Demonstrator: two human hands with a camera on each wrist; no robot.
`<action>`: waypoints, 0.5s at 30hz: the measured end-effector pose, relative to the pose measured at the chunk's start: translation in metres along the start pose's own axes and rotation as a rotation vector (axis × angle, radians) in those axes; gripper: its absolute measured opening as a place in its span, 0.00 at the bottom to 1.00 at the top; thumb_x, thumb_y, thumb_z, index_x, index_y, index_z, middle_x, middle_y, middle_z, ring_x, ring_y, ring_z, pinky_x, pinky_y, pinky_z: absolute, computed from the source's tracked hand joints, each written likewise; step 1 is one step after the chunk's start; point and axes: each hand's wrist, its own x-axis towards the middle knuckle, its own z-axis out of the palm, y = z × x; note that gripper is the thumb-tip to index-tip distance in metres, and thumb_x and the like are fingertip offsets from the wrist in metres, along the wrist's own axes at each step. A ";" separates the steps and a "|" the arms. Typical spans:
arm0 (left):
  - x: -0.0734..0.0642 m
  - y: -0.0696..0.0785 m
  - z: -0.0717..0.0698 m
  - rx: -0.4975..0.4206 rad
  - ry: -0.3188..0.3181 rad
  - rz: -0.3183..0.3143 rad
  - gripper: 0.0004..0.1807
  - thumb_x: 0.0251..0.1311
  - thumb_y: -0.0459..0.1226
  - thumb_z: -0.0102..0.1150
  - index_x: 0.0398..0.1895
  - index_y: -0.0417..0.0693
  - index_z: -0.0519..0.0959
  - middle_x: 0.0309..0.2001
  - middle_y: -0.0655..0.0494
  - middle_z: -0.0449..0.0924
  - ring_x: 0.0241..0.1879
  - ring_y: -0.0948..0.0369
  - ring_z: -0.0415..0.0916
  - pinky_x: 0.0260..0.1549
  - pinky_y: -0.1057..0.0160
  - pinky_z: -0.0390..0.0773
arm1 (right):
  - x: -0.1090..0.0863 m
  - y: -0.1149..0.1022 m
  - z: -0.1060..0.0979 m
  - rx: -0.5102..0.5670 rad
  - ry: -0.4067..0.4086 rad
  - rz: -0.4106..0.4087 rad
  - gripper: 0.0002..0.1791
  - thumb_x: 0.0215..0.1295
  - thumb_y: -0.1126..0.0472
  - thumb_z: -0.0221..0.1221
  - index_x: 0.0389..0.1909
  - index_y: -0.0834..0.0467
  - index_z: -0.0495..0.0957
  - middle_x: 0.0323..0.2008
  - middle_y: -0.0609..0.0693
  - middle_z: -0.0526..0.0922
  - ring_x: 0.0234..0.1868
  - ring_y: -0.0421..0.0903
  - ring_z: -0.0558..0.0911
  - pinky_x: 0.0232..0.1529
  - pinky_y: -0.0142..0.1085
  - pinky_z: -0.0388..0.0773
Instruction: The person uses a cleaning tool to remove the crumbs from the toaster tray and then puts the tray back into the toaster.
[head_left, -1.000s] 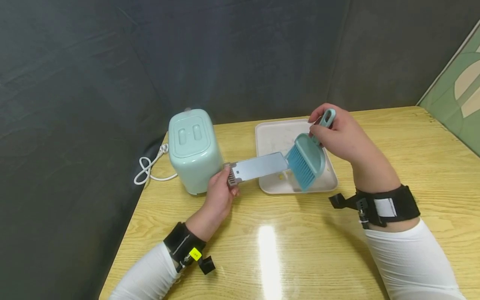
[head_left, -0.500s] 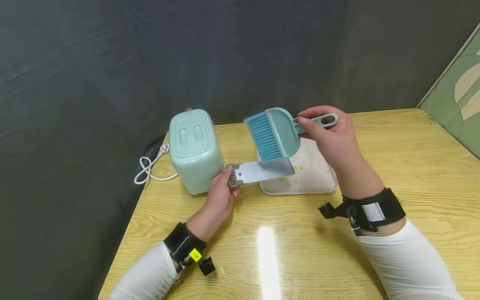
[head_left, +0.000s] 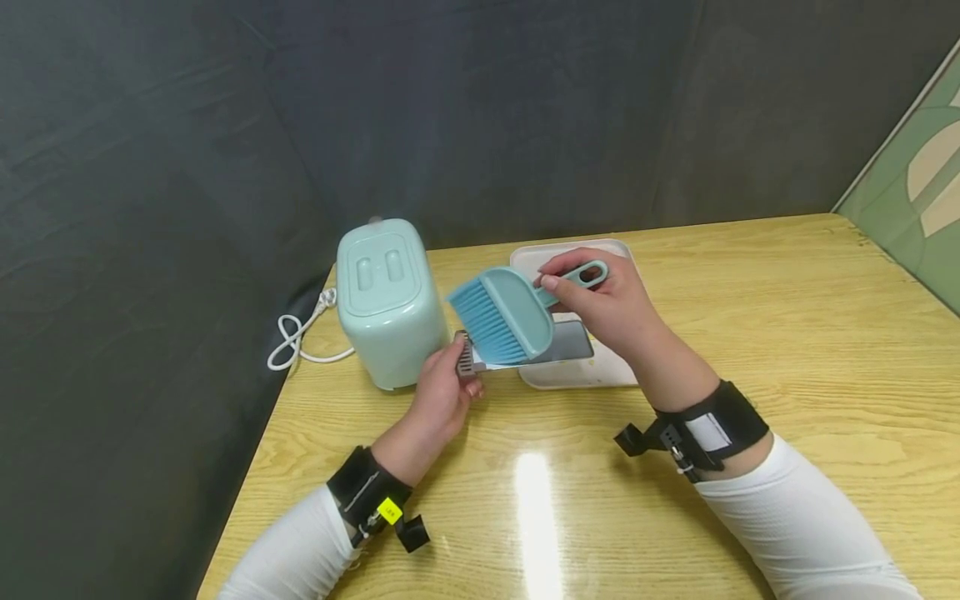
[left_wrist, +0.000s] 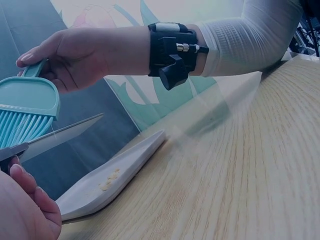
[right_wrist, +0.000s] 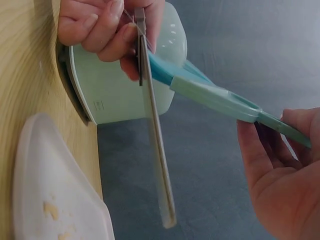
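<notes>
My left hand grips the slotted grey end of a flat metal crumb tray, which juts out to the right above a white tray. My right hand pinches the handle of a light-blue hand brush. The blue bristles lie over the crumb tray near its gripped end, apparently touching it. Yellowish crumbs lie on the white tray below, seen in the left wrist view. The brush and right hand cover part of both trays in the head view.
A mint-green toaster with a lid on top stands just left of the crumb tray. Its white cord with a plug lies coiled at the table's left edge. A dark cloth hangs behind the wooden table.
The brush has moved left with my right hand, lifting over the crumb tray, then lowering toward its gripped end. The crumb tray's free end has tipped slightly down; the left hand stays nearly in place.
</notes>
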 end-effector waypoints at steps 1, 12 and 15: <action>0.000 0.000 0.000 0.000 -0.004 -0.003 0.24 0.59 0.51 0.43 0.46 0.41 0.73 0.27 0.52 0.75 0.10 0.65 0.59 0.16 0.66 0.66 | 0.000 0.001 0.000 0.001 -0.005 0.001 0.10 0.55 0.68 0.56 0.38 0.67 0.73 0.35 0.62 0.75 0.30 0.57 0.77 0.30 0.44 0.75; -0.002 0.002 0.001 -0.008 -0.031 -0.015 0.23 0.61 0.50 0.40 0.46 0.41 0.72 0.24 0.53 0.74 0.10 0.65 0.59 0.17 0.66 0.67 | 0.001 0.002 -0.009 0.025 -0.070 0.034 0.17 0.57 0.67 0.54 0.49 0.60 0.66 0.38 0.64 0.75 0.34 0.57 0.76 0.33 0.45 0.75; -0.001 0.003 0.001 -0.017 -0.041 -0.014 0.24 0.61 0.50 0.41 0.47 0.40 0.72 0.23 0.53 0.73 0.10 0.65 0.59 0.16 0.66 0.67 | 0.001 0.001 -0.013 0.040 -0.079 0.022 0.18 0.57 0.68 0.53 0.50 0.59 0.64 0.38 0.64 0.75 0.35 0.57 0.76 0.34 0.49 0.74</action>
